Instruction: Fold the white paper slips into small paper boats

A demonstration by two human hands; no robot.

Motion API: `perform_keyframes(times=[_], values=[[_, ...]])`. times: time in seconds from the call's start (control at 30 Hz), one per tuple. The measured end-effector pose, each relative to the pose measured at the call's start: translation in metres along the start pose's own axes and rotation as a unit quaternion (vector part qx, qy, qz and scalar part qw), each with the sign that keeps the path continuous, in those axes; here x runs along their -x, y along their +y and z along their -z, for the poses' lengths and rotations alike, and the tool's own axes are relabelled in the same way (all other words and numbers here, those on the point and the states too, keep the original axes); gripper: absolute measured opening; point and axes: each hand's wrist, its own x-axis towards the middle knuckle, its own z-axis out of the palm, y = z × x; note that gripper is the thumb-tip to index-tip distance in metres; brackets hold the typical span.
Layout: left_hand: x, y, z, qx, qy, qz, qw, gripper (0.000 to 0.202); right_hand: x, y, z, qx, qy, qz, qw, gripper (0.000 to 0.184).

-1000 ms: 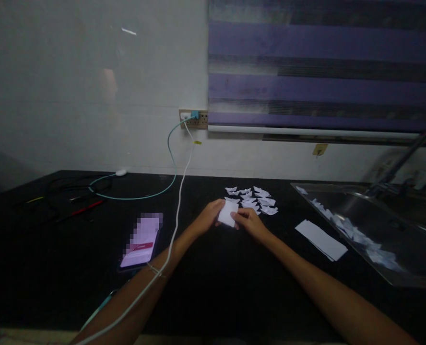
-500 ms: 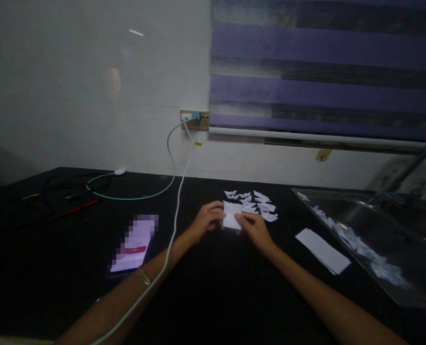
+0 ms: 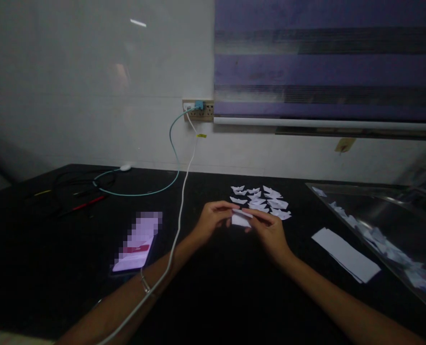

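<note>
A small white piece of paper (image 3: 241,220) is pinched between my two hands above the dark counter, its top edge folded over. My left hand (image 3: 215,219) grips its left side, fingers along the upper edge. On the other side, my right hand (image 3: 269,233) holds it with the thumb and fingers closed. Just behind the hands lie several folded paper boats (image 3: 258,201). A stack of white paper strips (image 3: 346,255) rests to the right of my right hand.
A phone (image 3: 137,244) with a lit screen lies left of my left arm. A white cable (image 3: 179,211) crosses over that forearm from the wall socket (image 3: 207,111). More folded paper (image 3: 382,242) lines the edge of the metal sink (image 3: 389,201). Dark cables lie at the far left.
The paper stood flat and square toward me before; now its upper edge is bent over and it looks shorter. Both hands have come closer along its top. The view has shifted slightly.
</note>
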Motion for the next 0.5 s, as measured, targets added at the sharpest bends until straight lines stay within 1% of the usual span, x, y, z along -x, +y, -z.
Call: perform_keyframes(times=[0.1, 0.27, 0.33, 0.4, 0.47, 0.5], values=[[0.0014, -0.0017, -0.0014, 0.004, -0.015, -0.012, 1.000, 0.032, -0.0003, 0.0002, 0.0000, -0.018, 0.014, -0.001, 1.000, 0.024], [0.0036, 0.0024, -0.0046, -0.007, 0.021, -0.065, 0.998, 0.017, 0.0000, 0.0005, 0.0012, -0.008, 0.008, -0.006, 1.000, 0.028], [0.0046, 0.0049, -0.0052, -0.021, 0.031, -0.079, 0.996, 0.014, 0.0000, 0.0004, 0.0018, 0.008, 0.000, 0.017, 1.000, 0.025], [0.0051, 0.0059, -0.0048, -0.027, 0.034, -0.080, 0.996, 0.013, 0.0002, -0.0002, 0.0023, 0.033, -0.004, 0.063, 0.997, 0.015], [0.0048, 0.0048, -0.0037, -0.020, 0.024, -0.068, 0.997, 0.015, 0.0004, -0.0013, 0.0024, 0.053, -0.006, 0.109, 0.993, 0.009], [0.0044, 0.0035, -0.0031, -0.009, 0.012, -0.057, 0.998, 0.018, 0.0004, -0.0019, 0.0024, 0.059, -0.009, 0.124, 0.991, 0.009]])
